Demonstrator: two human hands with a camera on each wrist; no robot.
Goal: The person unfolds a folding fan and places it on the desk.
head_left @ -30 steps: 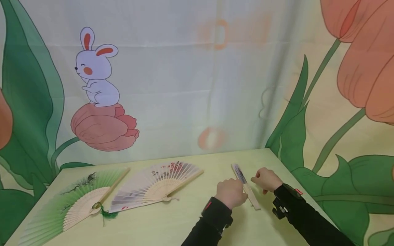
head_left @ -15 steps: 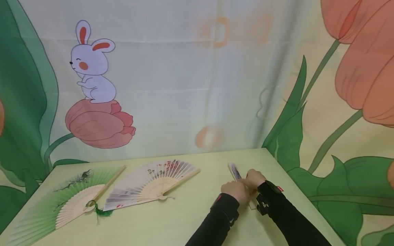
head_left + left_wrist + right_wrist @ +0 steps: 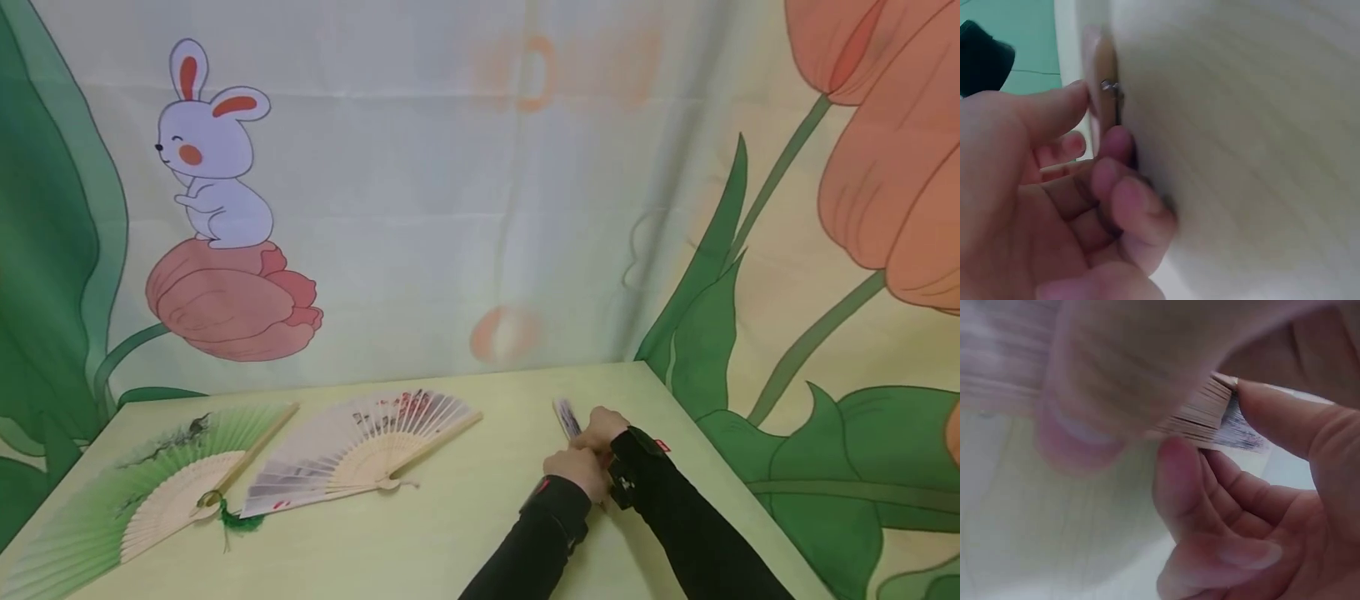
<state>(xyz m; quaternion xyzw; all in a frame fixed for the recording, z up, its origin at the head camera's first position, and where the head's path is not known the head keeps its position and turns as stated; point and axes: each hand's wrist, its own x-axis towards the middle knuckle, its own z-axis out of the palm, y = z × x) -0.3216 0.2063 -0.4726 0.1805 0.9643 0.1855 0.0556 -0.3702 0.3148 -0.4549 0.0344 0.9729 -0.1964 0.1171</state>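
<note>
A folded folding fan (image 3: 566, 417) lies at the right of the table, pale ribs at its near end and a printed leaf at its far end. My left hand (image 3: 577, 471) pinches its near end; the metal rivet (image 3: 1110, 85) shows beside the thumb in the left wrist view. Just beyond, my right hand (image 3: 600, 430) grips the fan's middle. In the right wrist view, its thumb and curled fingers hold the stacked ribs (image 3: 1207, 409), where they meet the printed leaf (image 3: 1241, 432). A large blurred finger of the left hand covers part of that view. Both hands overlap in the head view.
Left of the hands, a spread white fan (image 3: 367, 442) with red and grey print lies on the pale table (image 3: 420, 550). Farther left is a spread green fan (image 3: 168, 467) with a green tassel (image 3: 242, 521). A printed curtain (image 3: 390, 208) hangs behind.
My right hand has moved left onto the folded fan, and my left hand has shifted slightly right along it. The hands now meet. The head view has turned a little to the right.
</note>
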